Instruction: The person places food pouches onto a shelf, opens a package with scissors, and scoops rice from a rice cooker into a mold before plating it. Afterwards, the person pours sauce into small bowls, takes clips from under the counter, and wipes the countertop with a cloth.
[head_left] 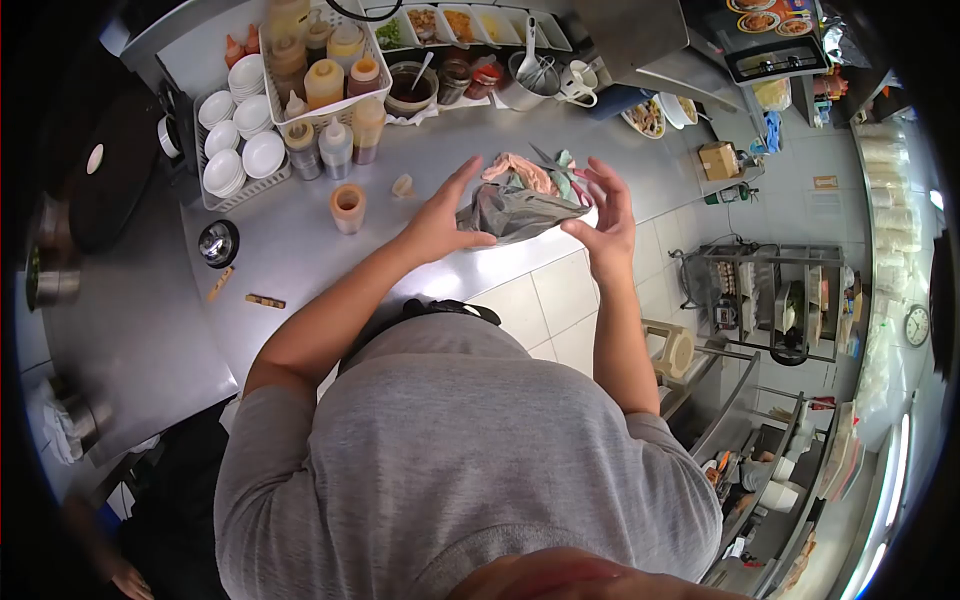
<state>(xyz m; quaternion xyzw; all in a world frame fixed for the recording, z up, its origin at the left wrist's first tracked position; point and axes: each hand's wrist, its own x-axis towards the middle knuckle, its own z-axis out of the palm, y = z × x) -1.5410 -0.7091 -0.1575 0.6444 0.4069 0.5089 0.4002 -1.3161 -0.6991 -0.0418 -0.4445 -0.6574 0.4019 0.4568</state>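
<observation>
Spread wide, with no clear pinch, my left hand (448,222) and right hand (608,226) flank the grey bag (515,215): likely light, limp, slippery, best held by its edges.

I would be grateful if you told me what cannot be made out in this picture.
All in the head view:
Inside of the grey plastic: hidden by its own folds.
Exact time on the clock: too small to read.
Rest of the food poster: cut off by the top edge.
</observation>
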